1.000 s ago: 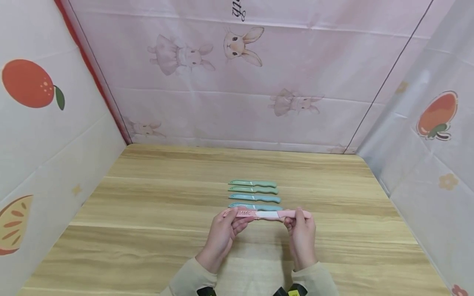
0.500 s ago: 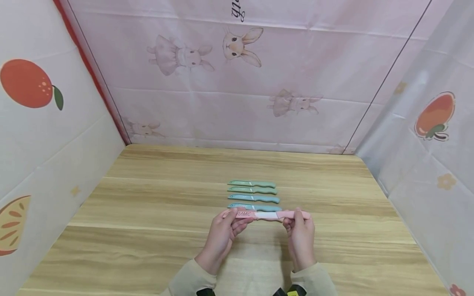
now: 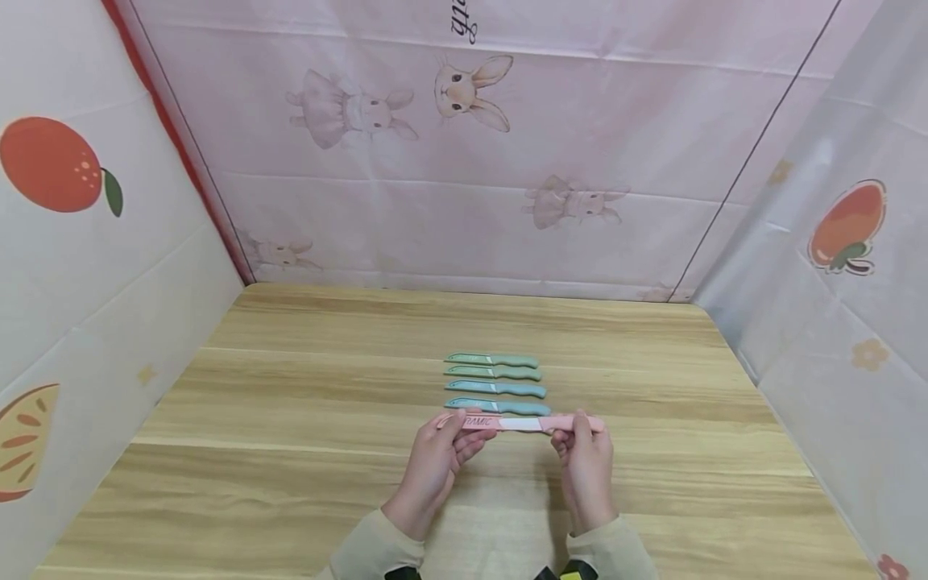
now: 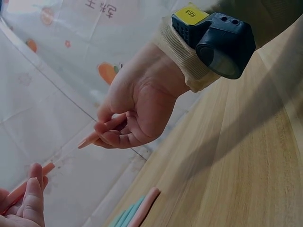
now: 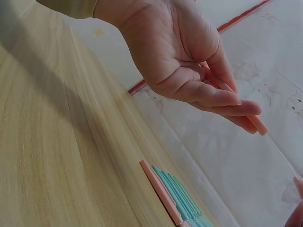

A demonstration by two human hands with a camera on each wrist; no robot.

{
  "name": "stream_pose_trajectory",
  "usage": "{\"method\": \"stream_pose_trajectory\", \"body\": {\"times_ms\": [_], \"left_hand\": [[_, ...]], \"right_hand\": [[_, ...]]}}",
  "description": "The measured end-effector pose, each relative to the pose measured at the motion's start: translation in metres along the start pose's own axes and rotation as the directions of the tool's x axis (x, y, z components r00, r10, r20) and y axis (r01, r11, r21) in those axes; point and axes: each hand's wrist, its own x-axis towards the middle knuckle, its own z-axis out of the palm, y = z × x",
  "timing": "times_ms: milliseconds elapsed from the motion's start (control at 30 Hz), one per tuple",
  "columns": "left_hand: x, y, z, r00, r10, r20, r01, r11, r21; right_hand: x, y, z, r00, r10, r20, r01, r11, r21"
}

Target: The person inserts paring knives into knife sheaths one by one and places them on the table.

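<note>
A pink paring knife with a white blade [image 3: 519, 424] is held level between the two hands above the table, its blade partly out of a pink sheath [image 3: 478, 423] with printed lettering. My left hand [image 3: 432, 471] pinches the sheath between thumb and fingers. My right hand [image 3: 589, 475] grips the pink handle [image 3: 557, 423]. The left wrist view has the right hand [image 4: 137, 109] in the middle and the left hand [image 4: 28, 203] at the lower left. In the right wrist view the left hand [image 5: 184, 61] is large, holding the sheath [image 5: 259, 125].
Beyond the hands lie green knives [image 3: 515, 361] and blue knives [image 3: 520, 389] in a parallel row, handles to the right. Another pink knife [image 5: 161, 191] lies nearest, mostly hidden in the head view. Printed cloth walls [image 3: 406, 201] enclose the wooden table [image 3: 290, 435].
The head view drifts very slightly, so everything sits a little further left. Both hands keep their hold, and the bared stretch of blade looks about the same.
</note>
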Motion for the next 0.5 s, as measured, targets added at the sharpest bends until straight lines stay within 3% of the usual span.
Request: {"method": "stream_pose_trajectory", "body": {"times_ms": [300,500], "left_hand": [[-0.0008,-0.0019,0.0002,1.000,0.012,0.009,-0.012,1.000,0.002],[-0.0012,-0.0044,0.0036,1.000,0.005,-0.018,-0.005,1.000,0.006]], "right_hand": [[-0.0041,-0.0002,0.0022,0.999,0.034,0.003,-0.034,0.999,-0.033],[-0.0079,0.0007,0.0082,0.999,0.045,0.003,-0.045,0.998,-0.046]]}}
